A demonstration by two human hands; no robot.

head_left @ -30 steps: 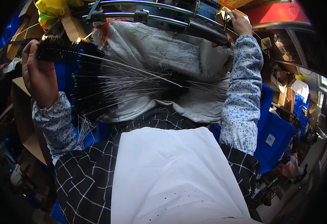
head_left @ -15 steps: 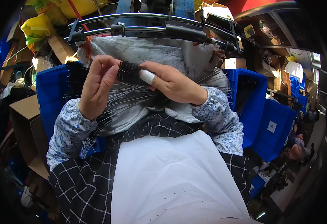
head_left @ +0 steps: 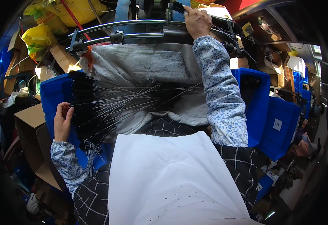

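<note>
- The brushes (head_left: 91, 108) lie fanned across the grey sack (head_left: 141, 71) in my lap, black bristle heads stacked at its left edge, thin wire stems running right toward the sack's middle.
- My left hand (head_left: 62, 122) rests against the outer side of the bristle heads, fingers loosely curled, touching rather than pinching them.
- To do this well, I judge I should keep that hand flat against the heads so they stay lined up, and lift one stem at a time; the wires cross and would tangle if pulled in a bunch.
- My right hand (head_left: 197, 20) is up at the far edge, closed around something on the metal bar (head_left: 134, 35); what it grips I cannot tell.
- Bristles look stiff, dense, cylindrical; stems are fine, springy, shiny wire.
- The sack is woven plastic, creased and dusted dark.
- A smooth white cloth (head_left: 171, 176) covers my checked apron (head_left: 92, 195).
- Blue bins (head_left: 261, 108) of hard plastic stand to the right, a cardboard box (head_left: 29, 120) to the left.
</note>
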